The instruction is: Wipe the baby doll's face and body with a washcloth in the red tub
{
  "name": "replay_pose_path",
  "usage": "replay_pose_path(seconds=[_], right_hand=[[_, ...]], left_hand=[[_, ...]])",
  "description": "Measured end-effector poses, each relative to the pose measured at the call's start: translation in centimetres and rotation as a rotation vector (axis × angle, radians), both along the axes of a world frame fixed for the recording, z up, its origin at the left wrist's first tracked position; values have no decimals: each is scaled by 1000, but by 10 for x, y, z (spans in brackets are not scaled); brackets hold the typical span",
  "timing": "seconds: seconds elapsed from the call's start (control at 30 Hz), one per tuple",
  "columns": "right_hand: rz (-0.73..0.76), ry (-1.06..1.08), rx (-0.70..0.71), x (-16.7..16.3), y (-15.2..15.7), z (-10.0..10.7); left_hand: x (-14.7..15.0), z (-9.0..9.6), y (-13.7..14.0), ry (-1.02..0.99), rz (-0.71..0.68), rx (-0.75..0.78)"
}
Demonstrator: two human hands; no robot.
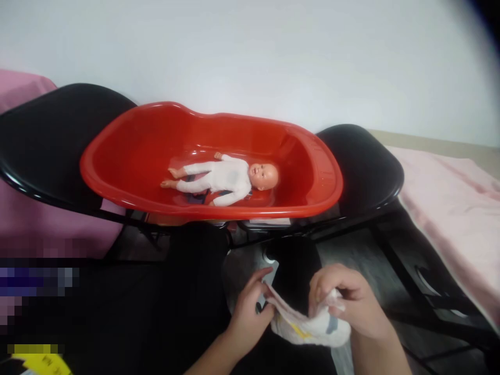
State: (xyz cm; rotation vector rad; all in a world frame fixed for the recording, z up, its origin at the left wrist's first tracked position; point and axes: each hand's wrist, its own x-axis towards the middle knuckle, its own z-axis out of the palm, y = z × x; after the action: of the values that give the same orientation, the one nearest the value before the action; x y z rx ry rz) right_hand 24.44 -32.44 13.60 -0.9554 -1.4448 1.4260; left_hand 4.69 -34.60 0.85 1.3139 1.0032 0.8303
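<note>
Two bare hands grip one white diaper (308, 332), which spans the space between them, nearer the wearer than the red tub (234, 211). Left hand (247, 312): thumb and fingers pinch its left end. Right hand (357, 299): closed on its right end, some fingertips hidden in the folds. Diaper's underside not visible; forearms cut off at bottom edge. Long axis roughly left–right, sloping down rightward; gathered edge faces up.

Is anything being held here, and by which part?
A diaper: the left hand holds one end by its edge, the right hand the opposite end.
</note>
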Motion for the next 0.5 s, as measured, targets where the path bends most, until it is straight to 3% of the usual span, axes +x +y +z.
replay_pose_path(seconds=[0.1,0.3,0.5], right_hand=[[-65,-31,-55,9,-2,-2],[-428,-249,-146,32,3,-11],[-670,-620,-49,27,12,-13]], left_hand=[[-2,-1,-2,-59,18,-58],[-2,-7,-2,45,83,-176],[3,-8,8,-106,210,-340]])
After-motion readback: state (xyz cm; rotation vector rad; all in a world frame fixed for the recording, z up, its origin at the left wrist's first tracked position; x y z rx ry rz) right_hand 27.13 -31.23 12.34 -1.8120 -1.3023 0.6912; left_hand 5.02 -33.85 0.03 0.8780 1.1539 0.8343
